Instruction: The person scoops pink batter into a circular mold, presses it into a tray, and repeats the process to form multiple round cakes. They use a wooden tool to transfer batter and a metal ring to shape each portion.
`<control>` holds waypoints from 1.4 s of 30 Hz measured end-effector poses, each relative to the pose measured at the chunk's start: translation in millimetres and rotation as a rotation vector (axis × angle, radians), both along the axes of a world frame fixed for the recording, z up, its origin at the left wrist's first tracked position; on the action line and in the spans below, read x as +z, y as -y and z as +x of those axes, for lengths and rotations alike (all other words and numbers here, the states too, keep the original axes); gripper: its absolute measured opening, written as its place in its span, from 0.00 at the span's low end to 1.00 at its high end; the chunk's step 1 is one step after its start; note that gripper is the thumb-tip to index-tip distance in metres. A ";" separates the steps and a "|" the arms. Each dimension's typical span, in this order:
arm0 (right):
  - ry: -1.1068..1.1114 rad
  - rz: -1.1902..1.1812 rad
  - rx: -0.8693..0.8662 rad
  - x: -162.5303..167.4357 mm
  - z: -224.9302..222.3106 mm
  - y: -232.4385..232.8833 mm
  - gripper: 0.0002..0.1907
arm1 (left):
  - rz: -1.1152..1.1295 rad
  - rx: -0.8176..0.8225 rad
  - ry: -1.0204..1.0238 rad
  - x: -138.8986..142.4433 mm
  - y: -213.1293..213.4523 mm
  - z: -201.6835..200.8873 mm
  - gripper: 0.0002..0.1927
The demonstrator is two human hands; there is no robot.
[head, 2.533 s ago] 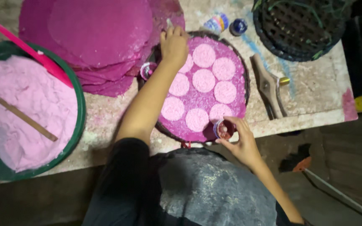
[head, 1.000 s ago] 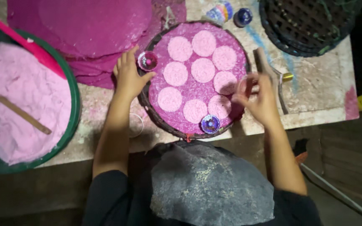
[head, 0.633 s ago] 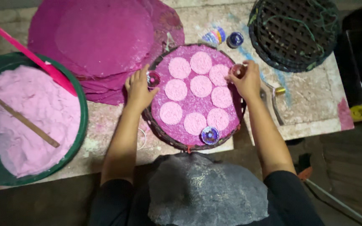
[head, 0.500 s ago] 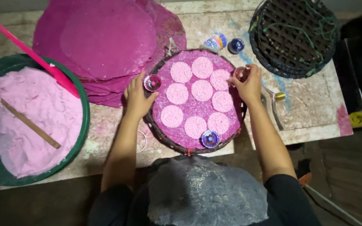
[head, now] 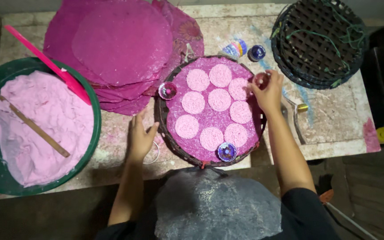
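Stone tabletop (head: pixel 334 129) is holding a round tray (head: pixel 163 129); right hand (head: pixel 270 91) is pinching a small cup (head: pixel 260 80) at its rim, left hand (head: pixel 139 138) is resting loosely spread beside it.

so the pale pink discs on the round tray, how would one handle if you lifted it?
Probably floppy: each pale pink disc lies thin and flat on the magenta sheet in the round tray. Likely fragile too, since it looks pressed from the soft pink mass in the green basin. It looks light, and too flat to roll.
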State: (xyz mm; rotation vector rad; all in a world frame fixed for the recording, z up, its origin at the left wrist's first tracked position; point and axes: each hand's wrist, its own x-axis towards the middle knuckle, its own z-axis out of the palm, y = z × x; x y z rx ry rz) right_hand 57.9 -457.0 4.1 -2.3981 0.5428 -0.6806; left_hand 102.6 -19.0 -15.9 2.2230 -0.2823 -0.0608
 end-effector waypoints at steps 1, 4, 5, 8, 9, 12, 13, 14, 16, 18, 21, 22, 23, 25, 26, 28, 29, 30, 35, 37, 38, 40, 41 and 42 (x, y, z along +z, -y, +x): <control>0.007 -0.006 0.010 1.6 9.0 -1.7 0.38 | 0.007 -0.001 -0.035 -2.0 1.1 -1.3 0.33; 0.003 -0.002 0.029 6.9 38.9 -9.8 0.39 | -0.037 -0.039 -0.031 -11.7 7.4 -2.2 0.33; -0.015 0.015 0.037 9.0 47.7 -13.8 0.39 | -0.076 -0.046 -0.020 -15.8 10.5 -2.0 0.34; -0.048 0.022 0.051 14.0 64.8 -26.2 0.41 | -0.179 -0.051 -0.009 -28.1 19.8 -2.7 0.36; -0.057 0.017 0.055 14.1 67.7 -29.5 0.42 | -0.205 -0.045 -0.019 -32.2 22.3 -3.7 0.36; -0.093 -0.041 0.030 16.7 72.2 -36.9 0.42 | -0.222 -0.046 -0.077 -43.8 22.9 -10.8 0.37; -0.069 -0.059 0.050 17.3 73.3 -37.5 0.42 | -0.219 -0.049 -0.101 -47.5 21.5 -13.7 0.37; -0.046 -0.078 0.071 17.5 73.5 -37.3 0.42 | -0.266 -0.049 -0.115 -51.5 21.5 -16.2 0.38; -0.014 -0.101 0.083 16.8 72.4 -33.6 0.43 | -0.358 -0.055 -0.146 -57.9 21.9 -20.4 0.39; 0.008 -0.106 0.066 13.9 65.1 -26.7 0.44 | -0.424 -0.013 -0.252 -61.6 22.0 -20.7 0.37; 0.137 0.040 0.046 4.7 33.1 -14.4 0.35 | -0.466 0.032 -0.290 -56.3 20.9 -7.8 0.34; 0.153 0.123 0.028 -0.5 14.7 -11.7 0.33 | -0.471 0.045 -0.285 -51.7 21.2 -1.0 0.33; 0.166 0.207 0.009 -5.5 -6.7 -9.1 0.31 | -0.418 0.058 -0.313 -46.0 20.4 7.4 0.32; 0.173 0.255 -0.072 -18.8 -54.5 -9.9 0.25 | -0.309 0.075 -0.370 -33.5 18.8 33.4 0.30; 0.196 0.292 -0.085 -26.4 -78.9 -13.2 0.23 | -0.338 0.057 -0.339 -28.4 21.9 47.1 0.28; 0.191 0.426 -0.165 -41.4 -125.4 -25.4 0.20 | -0.400 0.012 -0.283 -20.7 25.3 77.2 0.25; 0.165 0.525 -0.231 -48.9 -145.7 -35.0 0.19 | -0.407 -0.022 -0.237 -18.7 29.8 92.5 0.24; 0.177 0.738 -0.264 -55.7 -162.5 -45.5 0.18 | -0.417 -0.059 -0.194 -18.0 36.2 107.1 0.23; 0.312 1.415 -0.108 -79.9 -209.9 -113.7 0.21 | -0.476 -0.163 -0.278 -14.6 74.7 171.8 0.20; 0.254 1.535 -0.134 -85.1 -220.3 -138.1 0.26 | -0.292 -0.204 -0.275 -9.9 93.0 191.0 0.19; 0.223 1.595 -0.144 -85.6 -224.4 -148.3 0.28 | -0.201 -0.221 -0.269 -6.4 102.4 199.7 0.19; 0.188 1.691 -0.049 -85.8 -231.5 -166.9 0.27 | -0.192 -0.316 -0.251 -0.8 119.4 211.1 0.17; 0.169 1.739 0.001 -85.8 -234.3 -175.3 0.26 | -0.188 -0.361 -0.243 2.0 126.3 215.1 0.16; 0.140 1.744 0.013 -85.8 -236.6 -182.7 0.25 | -0.191 -0.376 -0.279 4.7 133.0 218.9 0.15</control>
